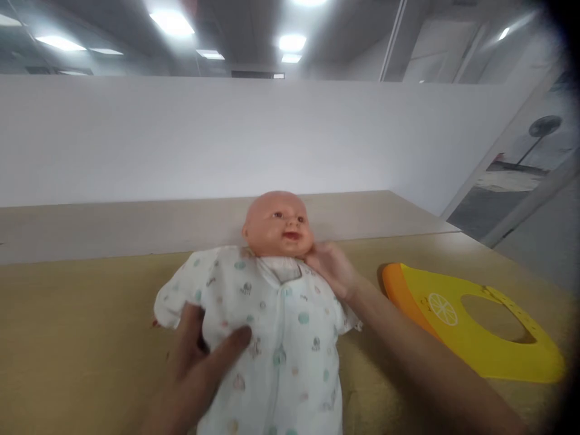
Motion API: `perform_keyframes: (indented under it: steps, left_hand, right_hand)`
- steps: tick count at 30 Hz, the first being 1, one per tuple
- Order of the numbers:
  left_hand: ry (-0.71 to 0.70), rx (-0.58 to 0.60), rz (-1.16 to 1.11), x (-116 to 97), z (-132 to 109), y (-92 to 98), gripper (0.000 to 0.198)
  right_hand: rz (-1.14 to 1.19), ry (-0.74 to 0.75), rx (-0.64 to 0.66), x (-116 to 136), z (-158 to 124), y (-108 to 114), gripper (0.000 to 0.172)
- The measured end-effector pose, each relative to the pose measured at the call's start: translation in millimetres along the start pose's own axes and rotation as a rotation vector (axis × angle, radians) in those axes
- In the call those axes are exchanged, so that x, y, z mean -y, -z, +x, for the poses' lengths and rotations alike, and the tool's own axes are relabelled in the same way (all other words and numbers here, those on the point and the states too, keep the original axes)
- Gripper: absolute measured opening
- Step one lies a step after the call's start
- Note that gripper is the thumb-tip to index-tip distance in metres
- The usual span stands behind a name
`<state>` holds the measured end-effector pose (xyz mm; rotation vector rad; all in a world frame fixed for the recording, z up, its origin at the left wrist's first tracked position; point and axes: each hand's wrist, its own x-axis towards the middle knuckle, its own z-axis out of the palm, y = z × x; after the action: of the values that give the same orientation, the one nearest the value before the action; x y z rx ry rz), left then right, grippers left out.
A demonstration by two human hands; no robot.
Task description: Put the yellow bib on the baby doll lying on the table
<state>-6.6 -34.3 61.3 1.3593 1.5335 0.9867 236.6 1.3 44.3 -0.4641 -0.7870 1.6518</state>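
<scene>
A baby doll [281, 302] lies on its back on the tan tabletop [81, 338], in the near middle of the view. Its bare head [278, 225] points to the far side and its body runs toward the near edge. It wears a white snap-front garment [294, 356] printed with small pastel figures, and the short sleeves spread out to either side.

The left hand [199, 362] comes in from the near left and is clasped on the doll's left-hand flank. The thumb [238, 337] lies across the chest cloth, and the other fingers wrap the side just below the sleeve. The right hand [330, 269] reaches in from the near right along a bare forearm and rests against the doll's neck and jaw, touching the collar. Its fingertips are hidden behind the head, so I cannot tell whether it is gripping or only resting there.

On the right of the tabletop, well apart from the doll, a yellow silicone bib [453, 341] lies flat. It has an orange crumb pocket at its left end, a lemon-slice print and an open neck hole.

Beyond the doll's head is a paler ledge [113, 226], and behind that a plain white partition [181, 139]. A standing fan [541, 130] shows at the far right — blurred.
</scene>
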Motion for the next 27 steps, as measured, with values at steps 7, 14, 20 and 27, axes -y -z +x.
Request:
perform_keyframes:
  steps: [7,14,20,27]
  left_hand:
    - [-0.132,0.147,-0.161,-29.8,57.4,-18.8,0.041]
    - [-0.119,0.159,-0.212,-21.5,115.1,-41.3,0.047]
    - [-0.130,0.182,-0.220,-3.8,166.8,-58.4,0.054]
    - [-0.081,0.228,-0.298,4.3,187.7,-72.9,0.052]
  right_hand:
    - [0.020,-0.003,-0.017,20.5,55.9,31.1,0.076]
    - [0.104,-0.005,-0.112,16.6,111.3,59.9,0.079]
    - [0.162,0.012,-0.201,6.1,150.4,84.1,0.070]
    - [0.117,-0.033,-0.292,1.5,164.5,98.3,0.072]
